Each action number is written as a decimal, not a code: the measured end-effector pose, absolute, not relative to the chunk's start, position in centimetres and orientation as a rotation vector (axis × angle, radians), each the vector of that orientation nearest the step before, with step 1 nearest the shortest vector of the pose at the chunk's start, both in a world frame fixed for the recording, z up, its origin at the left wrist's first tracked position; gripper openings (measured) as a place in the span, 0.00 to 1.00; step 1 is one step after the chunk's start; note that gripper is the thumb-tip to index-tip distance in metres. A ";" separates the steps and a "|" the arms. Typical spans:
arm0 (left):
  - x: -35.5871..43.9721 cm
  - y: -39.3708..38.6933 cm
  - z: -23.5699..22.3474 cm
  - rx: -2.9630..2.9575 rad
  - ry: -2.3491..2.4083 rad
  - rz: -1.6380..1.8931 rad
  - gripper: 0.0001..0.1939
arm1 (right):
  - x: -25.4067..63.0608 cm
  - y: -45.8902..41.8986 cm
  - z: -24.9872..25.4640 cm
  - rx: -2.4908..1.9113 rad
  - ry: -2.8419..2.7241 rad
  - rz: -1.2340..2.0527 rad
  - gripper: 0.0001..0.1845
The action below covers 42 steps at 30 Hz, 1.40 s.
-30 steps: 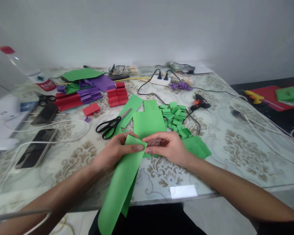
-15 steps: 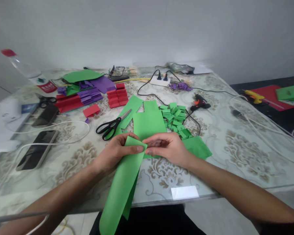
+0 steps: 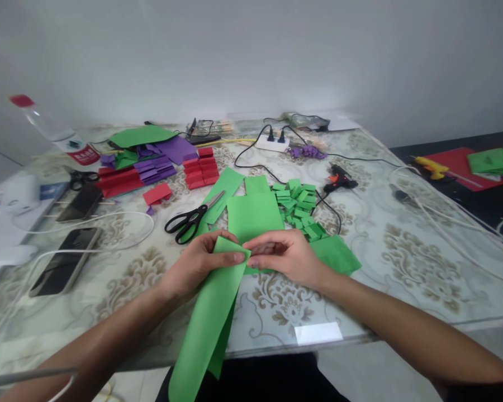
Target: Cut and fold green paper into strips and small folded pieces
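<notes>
A long folded green paper strip (image 3: 209, 318) runs from the table's near edge down toward my lap. My left hand (image 3: 197, 265) pinches its top left corner, thumb on top. My right hand (image 3: 283, 254) pinches the top right corner, fingers curled. Just behind my hands lies a flat green sheet (image 3: 254, 212), with black scissors (image 3: 190, 219) to its left and a heap of small folded green pieces (image 3: 299, 201) to its right.
Red (image 3: 199, 166) and purple (image 3: 153, 164) folded paper stacks sit at the back left, near a bottle (image 3: 54, 131). Two phones (image 3: 65, 259) with white cables lie on the left. A black glue gun (image 3: 337, 178) and power strip (image 3: 270, 142) sit behind.
Both hands keep their pinch on the strip's top edge; the view has tilted slightly, otherwise nothing has moved.
</notes>
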<state>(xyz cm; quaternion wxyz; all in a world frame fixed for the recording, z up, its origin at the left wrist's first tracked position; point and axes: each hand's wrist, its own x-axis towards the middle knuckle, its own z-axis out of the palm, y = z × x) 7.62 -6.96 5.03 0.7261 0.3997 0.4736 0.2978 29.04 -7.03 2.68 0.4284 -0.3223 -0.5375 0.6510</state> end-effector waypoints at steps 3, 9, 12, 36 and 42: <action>7.6 -6.9 5.0 0.878 1.058 0.658 0.19 | 29.0 -7.0 2.7 -0.817 -1.341 1.615 0.15; 7.6 -6.9 4.9 0.873 1.065 0.659 0.20 | 28.9 -7.0 2.7 -0.805 -1.334 1.608 0.15; 7.6 -6.9 4.8 0.860 1.047 0.655 0.19 | 28.9 -7.0 2.7 -0.806 -1.338 1.601 0.15; 7.6 -6.9 4.8 0.838 1.019 0.663 0.17 | 29.0 -7.0 2.6 -0.819 -1.366 1.586 0.18; 7.6 -6.9 4.7 0.838 1.021 0.664 0.17 | 28.9 -7.0 2.5 -0.795 -1.350 1.605 0.16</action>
